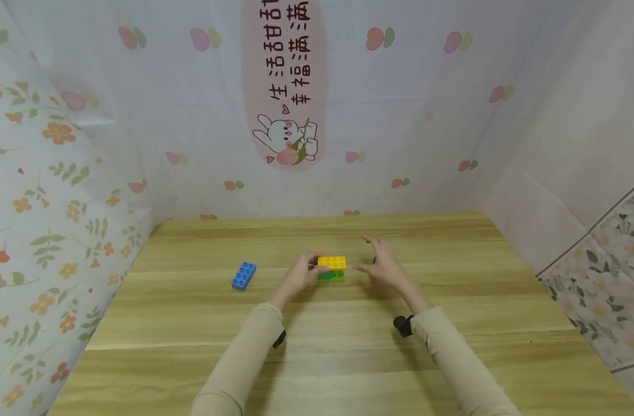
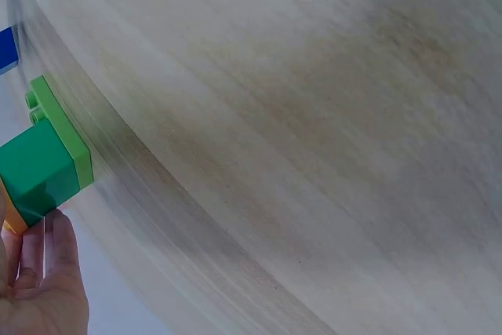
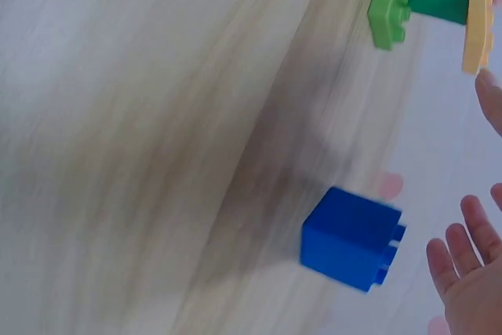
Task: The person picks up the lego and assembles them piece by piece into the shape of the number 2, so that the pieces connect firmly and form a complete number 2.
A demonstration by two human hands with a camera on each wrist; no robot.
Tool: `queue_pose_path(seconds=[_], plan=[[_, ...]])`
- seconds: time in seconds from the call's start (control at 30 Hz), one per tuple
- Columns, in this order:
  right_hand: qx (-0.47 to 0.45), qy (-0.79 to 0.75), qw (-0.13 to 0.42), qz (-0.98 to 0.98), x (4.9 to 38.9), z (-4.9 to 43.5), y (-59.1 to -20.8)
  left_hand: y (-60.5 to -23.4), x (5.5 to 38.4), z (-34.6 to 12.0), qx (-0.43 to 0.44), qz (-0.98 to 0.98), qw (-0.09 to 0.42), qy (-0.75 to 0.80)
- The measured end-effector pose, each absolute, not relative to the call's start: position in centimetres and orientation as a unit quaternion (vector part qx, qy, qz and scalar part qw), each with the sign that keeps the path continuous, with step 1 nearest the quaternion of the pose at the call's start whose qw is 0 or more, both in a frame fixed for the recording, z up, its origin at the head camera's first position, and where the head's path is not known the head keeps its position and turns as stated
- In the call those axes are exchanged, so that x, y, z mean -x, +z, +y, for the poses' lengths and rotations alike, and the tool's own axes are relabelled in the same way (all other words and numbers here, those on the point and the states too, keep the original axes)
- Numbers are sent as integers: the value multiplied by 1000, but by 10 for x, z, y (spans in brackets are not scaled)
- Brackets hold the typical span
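My left hand (image 1: 302, 273) pinches the left end of a flat yellow brick (image 1: 331, 262) with studs on top. Below it is a dark green block (image 2: 39, 174), standing on a flat light green brick (image 2: 64, 129); together they form a small stack. To the right of the stack, my right hand (image 1: 388, 271) is spread, with nothing in its grasp. Its thumb points at the right end of the yellow brick, close to it. Beside the right fingers stands a dark blue block (image 3: 349, 237), mostly hidden behind that hand in the head view.
A lighter blue studded brick (image 1: 244, 276) lies on the wooden table (image 1: 337, 358) to the left of my left hand. Patterned cloth (image 1: 421, 115) hangs along the table's back edge, with more at both sides. Black wrist straps sit at both cuffs.
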State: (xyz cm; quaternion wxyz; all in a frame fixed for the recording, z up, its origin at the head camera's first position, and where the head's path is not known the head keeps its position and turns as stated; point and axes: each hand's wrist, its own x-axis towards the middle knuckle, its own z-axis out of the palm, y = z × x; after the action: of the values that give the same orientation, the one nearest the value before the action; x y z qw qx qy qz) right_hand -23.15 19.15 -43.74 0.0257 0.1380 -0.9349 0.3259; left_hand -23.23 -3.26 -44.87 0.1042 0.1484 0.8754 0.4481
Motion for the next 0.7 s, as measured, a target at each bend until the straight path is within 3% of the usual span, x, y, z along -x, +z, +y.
queue_pose_path(seconds=[0.33, 0.7], plan=[[-69, 324, 31, -943, 234, 222, -450, -448, 233, -35, -135, 876, 116, 448], [2, 380, -45, -924, 236, 233, -460, -448, 233, -35, -137, 872, 126, 453]])
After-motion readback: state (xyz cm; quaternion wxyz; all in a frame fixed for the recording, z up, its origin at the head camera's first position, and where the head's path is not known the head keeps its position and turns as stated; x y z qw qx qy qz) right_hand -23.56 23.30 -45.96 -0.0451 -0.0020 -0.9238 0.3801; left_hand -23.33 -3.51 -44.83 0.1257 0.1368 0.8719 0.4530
